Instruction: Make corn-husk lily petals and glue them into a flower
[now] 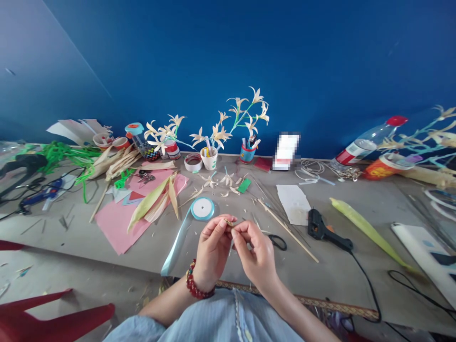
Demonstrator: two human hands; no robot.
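Lying leftmost on the worktop (78,237), a pink sheet (113,232) sits partly under yellow-green husk leaves (151,202). Next, a spool of blue ribbon (206,209), its loose end trailing to the near edge. At centre, left hand (215,242): grip pinches a small tan piece (229,223), held above the worktop. Right hand (254,247): thumb and finger pinch the same piece's near end. Rightward: thin wooden stick (288,231), black glue gun (322,229), long green husk (365,229).
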